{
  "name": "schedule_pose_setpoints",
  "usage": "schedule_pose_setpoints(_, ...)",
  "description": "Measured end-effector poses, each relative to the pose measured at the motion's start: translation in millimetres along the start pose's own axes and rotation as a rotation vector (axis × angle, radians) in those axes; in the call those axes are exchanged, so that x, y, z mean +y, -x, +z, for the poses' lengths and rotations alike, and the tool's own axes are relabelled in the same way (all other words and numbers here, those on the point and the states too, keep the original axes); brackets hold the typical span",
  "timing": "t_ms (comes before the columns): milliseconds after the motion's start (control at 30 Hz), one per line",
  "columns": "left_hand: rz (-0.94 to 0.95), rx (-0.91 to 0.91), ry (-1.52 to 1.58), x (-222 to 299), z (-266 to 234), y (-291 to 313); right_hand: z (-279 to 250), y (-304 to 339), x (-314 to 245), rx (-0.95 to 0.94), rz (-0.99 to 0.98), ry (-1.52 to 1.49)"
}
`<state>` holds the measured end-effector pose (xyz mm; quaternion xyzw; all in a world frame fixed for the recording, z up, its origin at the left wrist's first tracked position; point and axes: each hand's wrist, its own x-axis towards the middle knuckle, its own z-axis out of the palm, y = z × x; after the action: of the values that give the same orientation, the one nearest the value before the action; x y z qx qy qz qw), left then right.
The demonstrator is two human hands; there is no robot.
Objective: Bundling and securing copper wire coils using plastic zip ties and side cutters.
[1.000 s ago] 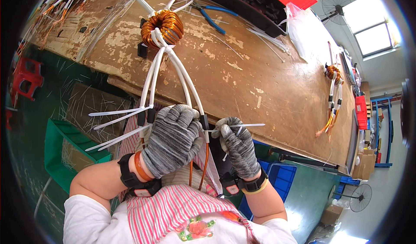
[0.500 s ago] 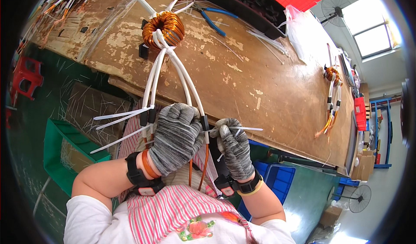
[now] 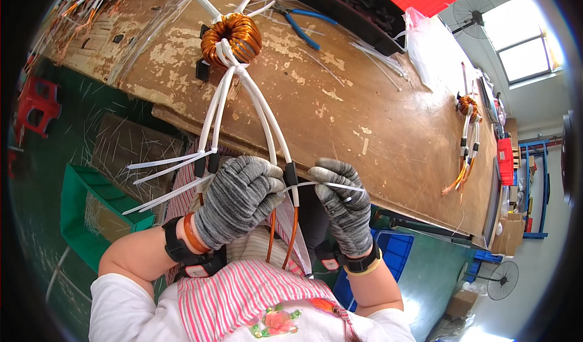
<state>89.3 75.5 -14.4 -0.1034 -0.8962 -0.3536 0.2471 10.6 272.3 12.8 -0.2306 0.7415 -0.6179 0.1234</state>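
A copper-wound ring coil (image 3: 232, 38) lies on the worn table, its white-sleeved leads (image 3: 262, 114) running toward me over the near edge. The front lead on the right carries a black sleeve piece (image 3: 291, 174), and bare copper-coloured wire hangs below it. A thin white cable tie (image 3: 307, 184) crosses that lead just under the black piece. In a grey knit glove, my left hand (image 3: 243, 193) is closed on the tie's left part, beside the leads. My right hand (image 3: 343, 202), gloved alike, pinches the tie's other part. More cable ties (image 3: 161, 175) stick out left from the left leads.
Blue-handled pliers (image 3: 303, 29), loose ties (image 3: 379, 59) and a black bin (image 3: 340, 8) of small black pieces are on the table (image 3: 340, 123). Another coil (image 3: 467, 106) lies at right. A green crate (image 3: 91, 220) and red stool (image 3: 39, 105) stand lower left; a blue crate (image 3: 395, 254) lower right.
My right hand has moved right, away from the lead, and a stretch of tie now shows between it and the lead. My left hand has shifted slightly down and left.
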Motion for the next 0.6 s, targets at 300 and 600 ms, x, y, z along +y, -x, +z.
schedule_pose_setpoints(300,-0.030,-0.007,0.024,0,-1,4,-2,-18,-12,-0.301,-0.059,0.150)
schedule_pose_setpoints(600,-0.051,-0.002,0.061,-1,-4,3,1,-15,-13,-0.202,0.046,0.273)
